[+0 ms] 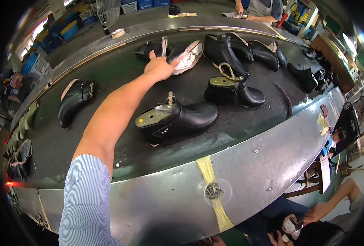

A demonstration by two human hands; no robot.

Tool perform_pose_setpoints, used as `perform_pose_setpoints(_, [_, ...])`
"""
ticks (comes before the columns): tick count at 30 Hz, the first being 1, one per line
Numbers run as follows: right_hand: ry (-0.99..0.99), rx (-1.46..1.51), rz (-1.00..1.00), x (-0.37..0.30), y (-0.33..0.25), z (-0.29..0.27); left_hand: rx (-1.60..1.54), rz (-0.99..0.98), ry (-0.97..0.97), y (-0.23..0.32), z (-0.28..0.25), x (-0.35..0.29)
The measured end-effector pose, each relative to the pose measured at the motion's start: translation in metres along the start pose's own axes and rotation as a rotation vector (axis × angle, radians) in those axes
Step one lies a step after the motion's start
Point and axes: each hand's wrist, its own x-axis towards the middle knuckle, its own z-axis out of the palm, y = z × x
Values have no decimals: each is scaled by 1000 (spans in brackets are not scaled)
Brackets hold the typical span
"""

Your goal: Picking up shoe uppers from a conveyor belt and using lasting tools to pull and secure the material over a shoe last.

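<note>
And here's my left hand (159,69), stretched across the dark work surface (239,129), right at the pale-lined black boot (191,58) near its far side; 2 digits show parted, but I can't tell whether they're pinching it. Closer in sit 2 black boots with olive lasts, the near one (186,119) and the farther one (241,93). Down on the metal edge (149,201), a clear dish (228,192) of nails! What seems my right hand (215,241) barely shows, fingers unreadable.

Grey floor (67,51), blue crates (145,4), bright lamp (349,44)
</note>
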Motion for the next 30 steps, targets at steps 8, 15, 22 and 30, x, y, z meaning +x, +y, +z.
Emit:
perform_pose_setpoints(8, [-139, 53, -35, -9, 31, 0, -609, -135, 21, -98, -138, -134])
perform_pose_setpoints(15, [-155, -69, -91, -36, 88, 11, -815, -36, 415, -249, -197, -474])
perform_pose_setpoints(22, [-328, -92, -107, -41, 186, -18, 175, -90, 165, -304, -180, -636])
perform_pose_setpoints(30, [-165, -136, -314, -110, 216, 21, 379, -293, -110, -255, -204, -571])
